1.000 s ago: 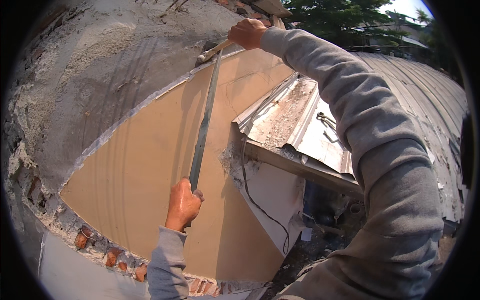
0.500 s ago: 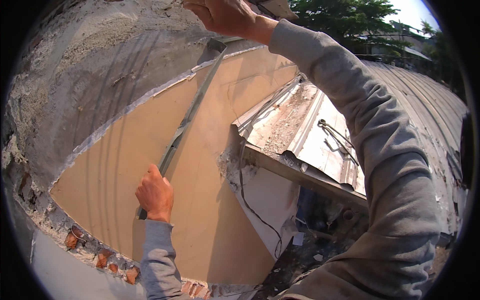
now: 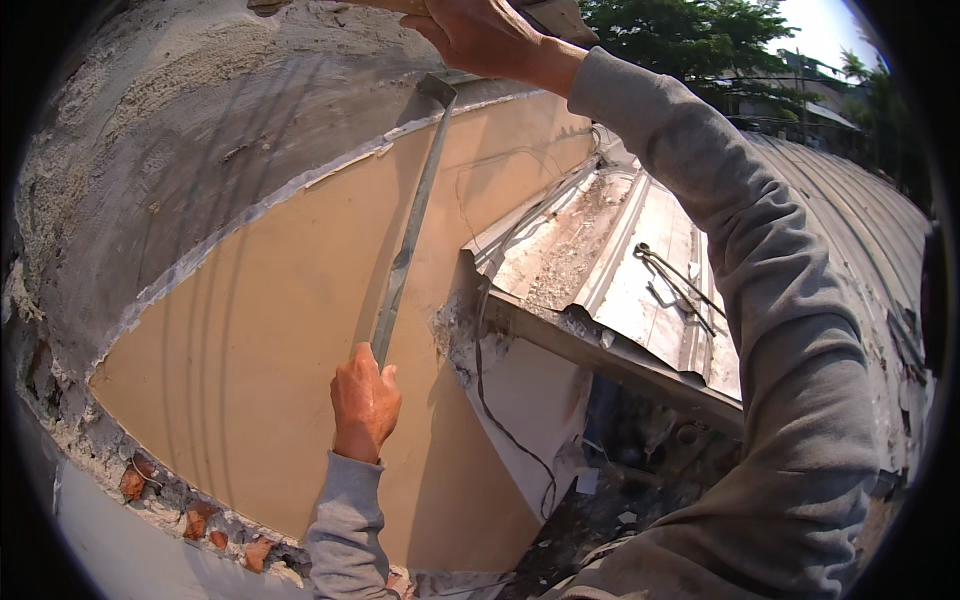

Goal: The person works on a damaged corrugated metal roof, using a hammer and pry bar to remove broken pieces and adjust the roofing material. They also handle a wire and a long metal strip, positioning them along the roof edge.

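Observation:
My left hand (image 3: 366, 400) is closed around the lower end of a long, narrow metal strip (image 3: 408, 240). This strip slants up across a smooth tan wall surface (image 3: 280, 330); its bent upper end rests by the border with the grey plaster (image 3: 180, 180). At the top of the view my right hand (image 3: 480, 35) is closed on a brown wooden board (image 3: 370, 4), mostly cut off by the picture's edge. The fingers' undersides are hidden there.
A corrugated metal roof (image 3: 640, 215) lies right of the wall, with a pair of thin metal rods (image 3: 680, 285) on it. A dark cable (image 3: 482, 370) hangs below its edge. Broken brick (image 3: 200, 520) lines the lower left border. Trees (image 3: 690, 50) stand beyond.
My left hand has moved right and slightly up, swinging the strip's lower end to a steeper slant. My right hand has shifted a little right and down, and more of the board shows.

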